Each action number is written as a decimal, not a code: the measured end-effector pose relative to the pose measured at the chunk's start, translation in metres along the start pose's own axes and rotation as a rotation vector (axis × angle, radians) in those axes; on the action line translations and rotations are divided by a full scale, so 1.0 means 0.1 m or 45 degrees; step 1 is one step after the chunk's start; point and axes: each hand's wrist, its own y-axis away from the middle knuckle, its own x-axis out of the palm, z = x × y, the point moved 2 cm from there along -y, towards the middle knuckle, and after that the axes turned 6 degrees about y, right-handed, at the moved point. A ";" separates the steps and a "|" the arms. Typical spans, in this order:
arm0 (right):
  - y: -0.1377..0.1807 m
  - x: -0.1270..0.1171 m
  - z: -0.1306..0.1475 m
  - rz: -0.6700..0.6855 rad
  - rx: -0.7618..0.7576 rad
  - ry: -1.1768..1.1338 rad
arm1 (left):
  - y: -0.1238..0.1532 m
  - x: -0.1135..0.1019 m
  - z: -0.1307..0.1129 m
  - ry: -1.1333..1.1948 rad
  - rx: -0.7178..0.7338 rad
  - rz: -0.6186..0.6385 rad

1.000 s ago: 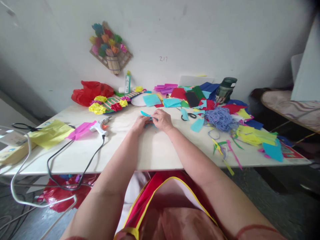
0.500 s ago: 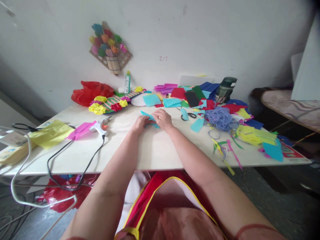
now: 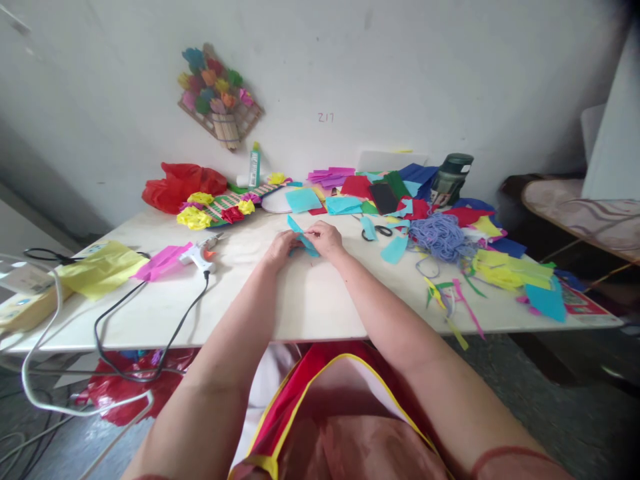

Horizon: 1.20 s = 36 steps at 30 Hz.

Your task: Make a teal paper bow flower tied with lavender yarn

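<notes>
Between my two hands is a piece of light blue crepe paper (image 3: 306,244), held over the middle of the white table (image 3: 320,307). My left hand (image 3: 281,251) pinches its left side, fingers closed. From the other side, my right hand (image 3: 326,239) grips the paper between thumb and fingers. Part of the paper is hidden behind the fingers. Black-handled scissors (image 3: 383,231) lie to the right of my hands, partly under a light blue scrap (image 3: 369,229). To the left rests a white glue gun (image 3: 200,256) with a black cord.
A purple yarn tangle (image 3: 441,237), coloured paper sheets (image 3: 515,269) and a dark green bottle (image 3: 453,179) crowd the right side. At back left are a flower-covered craft piece (image 3: 226,207) and a red plastic bag (image 3: 183,183). A power strip (image 3: 30,308) sits on the left edge.
The light blue paper has turned between my fingers and now slants from upper left to lower right. Both hands have barely shifted and keep hold of it.
</notes>
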 end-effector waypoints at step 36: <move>0.03 0.01 0.03 0.428 0.096 0.542 | 0.09 0.04 -0.11 0.164 -0.020 -0.038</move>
